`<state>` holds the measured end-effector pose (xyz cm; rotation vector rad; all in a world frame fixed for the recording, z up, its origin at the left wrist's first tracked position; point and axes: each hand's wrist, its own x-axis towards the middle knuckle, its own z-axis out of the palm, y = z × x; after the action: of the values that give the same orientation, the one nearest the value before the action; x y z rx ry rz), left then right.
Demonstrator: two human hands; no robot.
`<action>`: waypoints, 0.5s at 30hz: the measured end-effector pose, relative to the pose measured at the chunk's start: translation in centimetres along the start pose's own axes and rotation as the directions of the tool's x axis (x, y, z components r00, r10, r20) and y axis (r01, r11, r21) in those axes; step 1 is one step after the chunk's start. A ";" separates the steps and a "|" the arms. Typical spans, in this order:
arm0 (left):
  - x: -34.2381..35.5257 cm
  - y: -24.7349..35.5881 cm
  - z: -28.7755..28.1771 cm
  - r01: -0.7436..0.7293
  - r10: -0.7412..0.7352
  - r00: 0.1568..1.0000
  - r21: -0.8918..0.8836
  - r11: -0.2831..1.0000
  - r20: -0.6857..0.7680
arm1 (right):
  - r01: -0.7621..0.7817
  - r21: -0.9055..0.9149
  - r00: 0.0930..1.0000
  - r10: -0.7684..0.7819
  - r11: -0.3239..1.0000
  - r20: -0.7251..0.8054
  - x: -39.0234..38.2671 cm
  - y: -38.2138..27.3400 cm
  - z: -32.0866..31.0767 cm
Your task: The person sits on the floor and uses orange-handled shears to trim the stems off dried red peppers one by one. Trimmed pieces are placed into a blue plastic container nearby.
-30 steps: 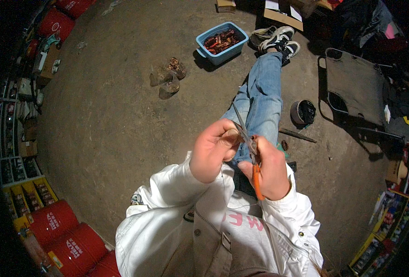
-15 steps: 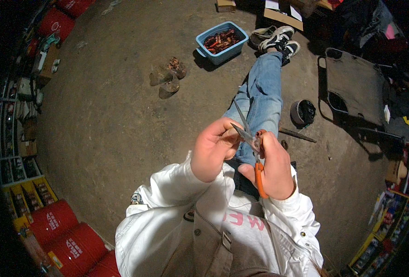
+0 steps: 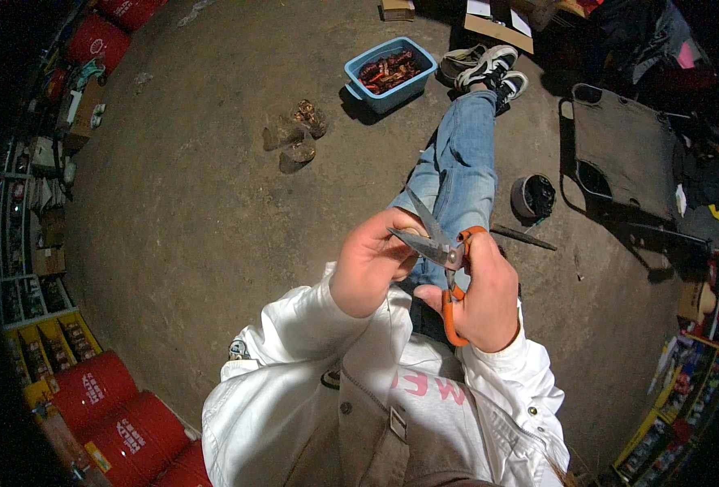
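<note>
Head view: our right hand [image 3: 491, 296] clamps orange-handled metal scissors [image 3: 452, 259] above our blue denim legs [image 3: 459, 158], blades spread at our left hand [image 3: 368, 266], fingertips pinched together, contents untellable, so we judge the blades' stroke not yet finished.

Orange-handled metal scissors [image 3: 436, 249]: sat in the right hand [image 3: 491, 296], above blue jeans [image 3: 467, 146].
Blue rectangular plastic tub [image 3: 396, 96]: stood left of black-and-white sneakers [image 3: 497, 59].
</note>
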<state>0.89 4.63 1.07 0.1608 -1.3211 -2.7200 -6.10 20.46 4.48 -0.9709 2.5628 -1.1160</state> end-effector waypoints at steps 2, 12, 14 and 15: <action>0.0 0.0 0.1 0.000 0.000 1.000 -0.030 1.000 -0.003 | 0.009 -0.002 1.000 -0.009 1.000 -0.020 -0.1 0.0 0.0; 0.4 0.2 0.5 -0.040 0.040 0.999 0.013 0.999 -0.004 | -0.148 0.354 0.969 0.064 0.923 0.240 -0.8 1.6 1.4; 0.4 0.2 0.6 -0.043 0.044 0.999 0.035 0.998 -0.018 | -0.436 0.634 0.893 0.218 0.638 0.394 -1.3 1.3 1.5; 0.3 0.1 0.7 -0.053 0.056 0.998 0.061 0.997 -0.037 | -0.560 0.704 0.827 0.248 0.436 0.504 -1.6 1.1 1.3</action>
<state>0.54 5.05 1.61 0.1788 -1.3770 -2.6203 -4.87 21.27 2.60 -0.1992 1.4834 -1.5803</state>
